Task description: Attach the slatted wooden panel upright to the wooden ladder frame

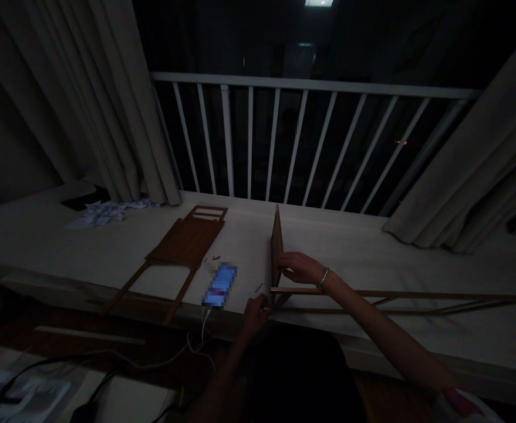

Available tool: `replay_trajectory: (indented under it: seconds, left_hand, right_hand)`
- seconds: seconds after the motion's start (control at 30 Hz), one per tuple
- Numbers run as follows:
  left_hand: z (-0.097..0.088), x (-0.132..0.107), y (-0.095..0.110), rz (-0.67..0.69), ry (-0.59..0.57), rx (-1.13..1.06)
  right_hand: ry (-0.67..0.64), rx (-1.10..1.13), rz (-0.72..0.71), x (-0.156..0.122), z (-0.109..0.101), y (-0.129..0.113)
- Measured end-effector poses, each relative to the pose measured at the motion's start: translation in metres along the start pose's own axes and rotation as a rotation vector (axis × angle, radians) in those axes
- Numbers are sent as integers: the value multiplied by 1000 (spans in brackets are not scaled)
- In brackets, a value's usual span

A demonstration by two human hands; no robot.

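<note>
A brown wooden panel stands upright on the white ledge, at the end of a long wooden frame lying on its side. My right hand is closed on the panel's face and edge, with a bracelet at the wrist. Low at the frame's corner, my left hand is closed, its fingers around something small and dark that I cannot make out. Just beyond it lies a thin metal hex key. Several small screws rest further left, above a lit phone.
A second wooden piece with a panel and legs lies left, its legs jutting over the ledge's front edge. Crumpled papers sit by the curtain. White railings run behind. A white cable hangs from the phone. The room is dim.
</note>
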State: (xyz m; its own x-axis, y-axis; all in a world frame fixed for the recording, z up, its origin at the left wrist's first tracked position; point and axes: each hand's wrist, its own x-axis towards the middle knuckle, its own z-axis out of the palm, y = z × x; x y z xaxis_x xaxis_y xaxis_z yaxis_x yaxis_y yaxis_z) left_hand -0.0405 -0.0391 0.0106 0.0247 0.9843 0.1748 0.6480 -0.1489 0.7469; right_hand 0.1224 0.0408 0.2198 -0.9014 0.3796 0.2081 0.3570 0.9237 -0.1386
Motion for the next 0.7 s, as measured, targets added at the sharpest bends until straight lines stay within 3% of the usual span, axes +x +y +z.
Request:
replay_trajectory:
  seconds: [0.7]
  left_hand:
    - [-1,1,0,7,-23,-20]
  right_hand:
    - [-4,-13,11,1,1,-2]
